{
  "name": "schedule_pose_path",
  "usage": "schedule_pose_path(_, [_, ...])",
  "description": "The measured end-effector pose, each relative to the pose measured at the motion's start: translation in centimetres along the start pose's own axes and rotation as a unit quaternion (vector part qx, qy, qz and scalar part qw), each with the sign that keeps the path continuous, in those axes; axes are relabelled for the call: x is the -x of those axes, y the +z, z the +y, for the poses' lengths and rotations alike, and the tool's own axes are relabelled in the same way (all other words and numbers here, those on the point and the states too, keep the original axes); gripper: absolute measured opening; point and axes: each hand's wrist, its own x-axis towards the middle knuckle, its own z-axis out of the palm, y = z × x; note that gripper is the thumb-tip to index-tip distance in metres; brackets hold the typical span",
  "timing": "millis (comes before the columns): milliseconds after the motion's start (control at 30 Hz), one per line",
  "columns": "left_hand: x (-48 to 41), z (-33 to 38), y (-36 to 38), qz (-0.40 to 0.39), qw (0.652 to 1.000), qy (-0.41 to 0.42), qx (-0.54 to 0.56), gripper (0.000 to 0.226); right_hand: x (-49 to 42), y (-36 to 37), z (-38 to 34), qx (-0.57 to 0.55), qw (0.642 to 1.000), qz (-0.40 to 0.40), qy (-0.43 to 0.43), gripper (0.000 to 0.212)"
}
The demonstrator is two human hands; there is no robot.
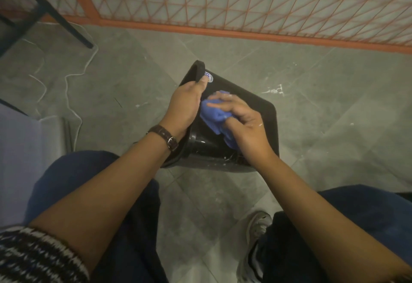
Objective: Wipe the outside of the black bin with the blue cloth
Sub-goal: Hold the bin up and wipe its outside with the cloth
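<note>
The black bin lies tilted on its side on the grey floor, its base toward me and its rim pointing away. My left hand grips the bin's far rim, thumb on the outer wall beside a round blue-and-white sticker. My right hand holds the bunched blue cloth and presses it against the bin's outer wall near the middle. Part of the cloth is hidden under my fingers and palm.
An orange mesh fence runs along the back. A black metal frame leg stands at the upper left, with a white cord trailing over the floor. A pale seat edge is at left. My knees and one shoe are below.
</note>
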Motion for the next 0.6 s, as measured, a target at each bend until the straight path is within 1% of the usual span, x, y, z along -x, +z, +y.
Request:
schedule_pose_path(100, [-0.3, 0.0, -0.1, 0.003, 1.0, 0.01, -0.015, 0.032, 0.4, -0.4, 0.0, -0.011, 0.998, -0.062, 0.003, 0.036])
schedule_pose_path(200, [-0.1, 0.0, -0.3, -0.009, 1.0, 0.013, -0.001, 0.031, 0.4, -0.6, -0.2, -0.01, 0.996, -0.085, 0.005, 0.04])
schedule_pose_path(233, [0.1, 0.1, -0.4, -0.013, 1.0, 0.01, 0.011, 0.035, 0.5, -0.8, -0.3, -0.001, 0.996, -0.086, 0.003, 0.041])
schedule_pose_path(300, [0.1, 0.1, -0.6, -0.014, 1.0, -0.004, 0.024, 0.052, 0.5, -1.3, -0.5, 0.019, 0.996, -0.092, -0.007, 0.039])
schedule_pose_path(333, [0.1, 0.1, -0.8, -0.015, 0.999, -0.008, 0.034, 0.055, 0.5, -1.7, -0.6, 0.029, 0.995, -0.094, -0.012, 0.038])
schedule_pose_path(367, [0.2, 0.1, -0.9, -0.016, 0.999, -0.008, 0.047, 0.05, 0.5, -2.0, -0.7, 0.037, 0.995, -0.095, -0.015, 0.037])
schedule_pose_path(433, [0.1, 0.2, -1.2, -0.017, 0.997, -0.009, 0.075, 0.033, 0.5, -2.6, -0.7, 0.047, 0.995, -0.087, -0.017, 0.037])
schedule_pose_path(467, [0.0, 0.1, -1.4, -0.018, 0.996, -0.01, 0.09, 0.029, 0.6, -3.0, -0.8, 0.052, 0.995, -0.08, -0.013, 0.036])
schedule_pose_path(600, [-0.1, 0.3, -2.7, -0.023, 0.995, 0.0, 0.098, 0.03, 1.2, -4.9, 0.3, 0.066, 0.997, -0.04, 0.016, 0.031])
